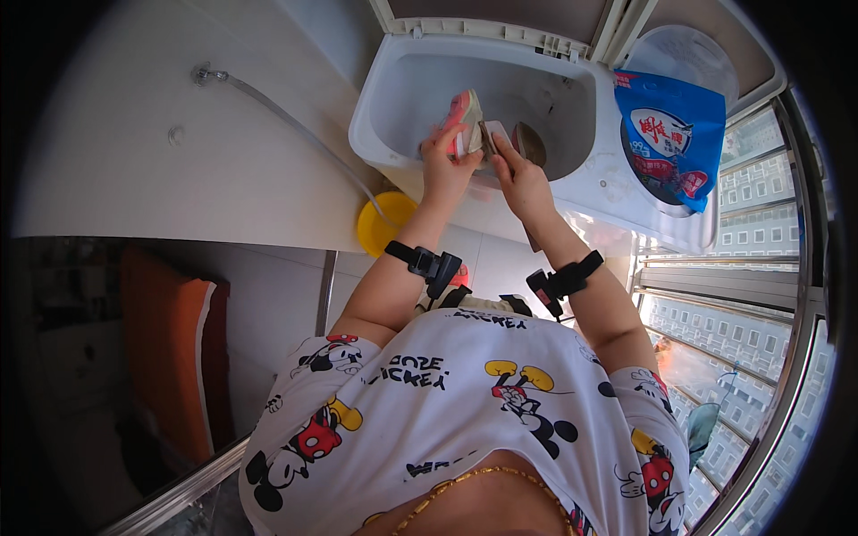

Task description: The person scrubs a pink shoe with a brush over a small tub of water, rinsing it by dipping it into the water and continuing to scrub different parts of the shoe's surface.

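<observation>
My left hand (449, 161) grips a pink and cream shoe (464, 114), holding it tilted over the open tub (407, 134) of a white washing machine. My right hand (525, 185) is closed round a brush (498, 134); its pale, flat head meets the side of the shoe. Fingers partly cover both the shoe and the brush. Just beyond the right hand, a brownish rounded object (529, 143) rests inside the tub, its kind unclear.
A blue detergent bag (672, 134) lies on the machine's right side, below a raised lid (715, 31). To the left, a grey hose (295, 125) runs from the wall into a yellow basin (384, 234). Barred windows (751, 295) line the right.
</observation>
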Motion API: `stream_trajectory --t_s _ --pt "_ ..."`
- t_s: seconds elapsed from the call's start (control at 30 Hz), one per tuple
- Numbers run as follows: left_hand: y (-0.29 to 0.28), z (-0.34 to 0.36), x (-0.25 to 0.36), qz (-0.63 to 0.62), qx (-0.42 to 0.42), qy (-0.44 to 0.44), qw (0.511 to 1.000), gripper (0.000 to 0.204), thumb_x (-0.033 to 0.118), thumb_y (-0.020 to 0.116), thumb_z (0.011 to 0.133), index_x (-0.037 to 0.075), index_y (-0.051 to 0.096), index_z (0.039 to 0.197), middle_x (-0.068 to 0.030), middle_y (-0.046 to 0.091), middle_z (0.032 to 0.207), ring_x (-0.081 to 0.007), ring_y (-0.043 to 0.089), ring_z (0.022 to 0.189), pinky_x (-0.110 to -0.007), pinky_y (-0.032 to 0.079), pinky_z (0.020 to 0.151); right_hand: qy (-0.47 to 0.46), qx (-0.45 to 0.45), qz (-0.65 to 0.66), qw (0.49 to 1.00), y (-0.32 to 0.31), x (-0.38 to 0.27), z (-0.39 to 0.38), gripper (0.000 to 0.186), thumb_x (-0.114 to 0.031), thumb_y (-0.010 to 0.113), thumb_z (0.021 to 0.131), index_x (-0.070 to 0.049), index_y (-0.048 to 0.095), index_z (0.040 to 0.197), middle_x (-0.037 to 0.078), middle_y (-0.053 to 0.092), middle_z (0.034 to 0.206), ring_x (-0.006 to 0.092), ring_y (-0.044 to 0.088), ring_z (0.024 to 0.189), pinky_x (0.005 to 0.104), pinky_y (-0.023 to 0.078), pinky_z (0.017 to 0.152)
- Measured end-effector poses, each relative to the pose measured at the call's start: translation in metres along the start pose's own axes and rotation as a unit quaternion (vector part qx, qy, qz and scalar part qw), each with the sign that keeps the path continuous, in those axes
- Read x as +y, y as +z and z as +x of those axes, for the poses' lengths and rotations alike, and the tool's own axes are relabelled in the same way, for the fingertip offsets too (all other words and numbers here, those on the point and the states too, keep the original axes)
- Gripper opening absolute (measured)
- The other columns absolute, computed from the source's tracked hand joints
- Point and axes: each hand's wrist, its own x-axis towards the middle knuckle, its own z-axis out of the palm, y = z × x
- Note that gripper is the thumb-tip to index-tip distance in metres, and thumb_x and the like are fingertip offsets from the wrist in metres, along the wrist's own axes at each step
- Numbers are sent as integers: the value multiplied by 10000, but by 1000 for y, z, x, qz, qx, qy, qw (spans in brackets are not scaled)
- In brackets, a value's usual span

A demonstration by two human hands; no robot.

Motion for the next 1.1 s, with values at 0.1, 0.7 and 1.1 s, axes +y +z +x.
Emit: stream_trajectory --t_s 0.1,0.7,1.1 --pt "-6 8 -7 -20 -12 13 1000 518 97 781 681 80 613 1171 -162 560 1068 -279 597 951 -358 493 822 -36 18 32 999 -6 -5 -11 386 -256 559 925 -151 544 1296 220 630 766 372 631 719 409 494 662" --pt "-85 28 -45 225 67 83 968 621 264 792 649 200 587 1233 -111 533 970 -290 552 935 -464 424 894 103 -105 152 977 47 -62 37 485 -350 573 929 -142 487 1358 116 626 783 164 566 714 273 472 740" --pt "-85 36 -76 220 132 127 958 499 320 765 661 195 639 1128 -7 531 840 -217 539 858 -545 310 984 -20 -75 -73 994 101 -86 59 432 -302 527 924 -171 498 1335 236 652 844 417 630 766 484 496 668"
